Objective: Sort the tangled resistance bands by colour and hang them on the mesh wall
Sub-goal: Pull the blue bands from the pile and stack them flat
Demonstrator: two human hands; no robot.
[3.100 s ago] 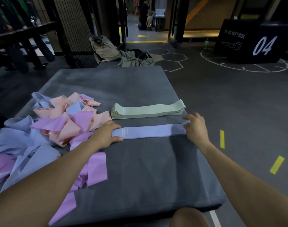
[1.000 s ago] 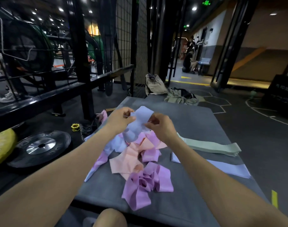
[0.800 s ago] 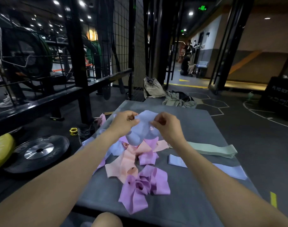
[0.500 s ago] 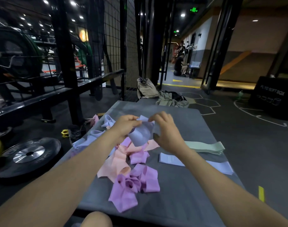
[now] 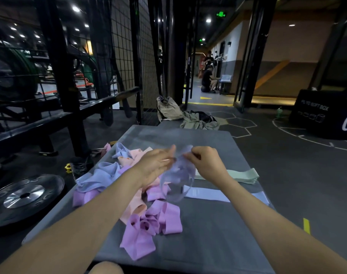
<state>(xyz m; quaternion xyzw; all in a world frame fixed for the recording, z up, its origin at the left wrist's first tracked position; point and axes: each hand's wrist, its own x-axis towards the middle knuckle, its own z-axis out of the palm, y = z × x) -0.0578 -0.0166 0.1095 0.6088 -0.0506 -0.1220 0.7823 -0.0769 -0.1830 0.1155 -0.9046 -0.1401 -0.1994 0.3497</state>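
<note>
Up close, both hands raised over the grey tabletop [image 5: 208,244], a blurred pale-blue band [image 5: 178,175] hanging between them above the surface. Right hand [image 5: 205,162] curled, pinching the upper edge of that band near its top; exact finger placement lost in motion blur. Left hand [image 5: 156,164] with fingers mostly straight and lying against the band's left side, not visibly wrapped round it. Lower loop of the held band half see-through from smear, so hard to tell where it ends against the things behind. Below and to the left, a tangled pile [image 5: 129,184] of blue, peach and purple bands resting on the tabletop, partly covered by the left forearm; number of bands in it impossible to count. Nearest the viewer, a knotted purple clump [image 5: 149,226] lying just beside the pile. Right of the hands, a flat blue band [image 5: 206,194] laid out on the tabletop, its far end cut across by the right forearm. Behind it, a stack of pale green bands [image 5: 245,175], also partly hidden by the right wrist. Far left, a black mesh wall [image 5: 127,56] standing upright beyond the tabletop, well apart from the hands. On the floor to the left, a weight plate [image 5: 24,196], its left edge cut off by the frame. At the right edge, a black box [image 5: 322,115] with white lettering too dim to read fully and a large number cropped away. At the bottom edge, a knee barely showing.
</note>
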